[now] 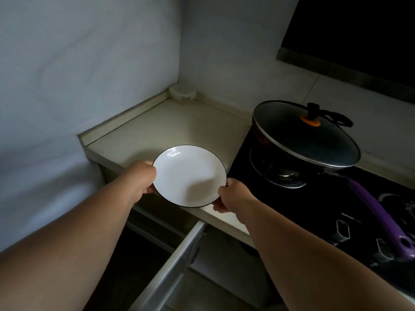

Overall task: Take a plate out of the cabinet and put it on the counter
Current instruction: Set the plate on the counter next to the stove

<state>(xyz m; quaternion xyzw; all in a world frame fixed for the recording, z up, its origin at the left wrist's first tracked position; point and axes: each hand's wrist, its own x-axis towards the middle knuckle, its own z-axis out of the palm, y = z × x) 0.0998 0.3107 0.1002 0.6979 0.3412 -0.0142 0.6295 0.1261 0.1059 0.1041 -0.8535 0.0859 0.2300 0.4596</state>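
A white plate with a thin black rim is held level over the front edge of the beige counter. My left hand grips its left rim, fingers under it. At the lower right rim my right hand grips the plate too. Whether the plate touches the counter is unclear. Below the hands the cabinet drawer stands pulled out, its inside dark.
A black gas stove adjoins the counter on the right. On it sits a dark lidded pan with a purple handle pointing toward me. Walls close in at the left and back, and a small white holder sits in the corner.
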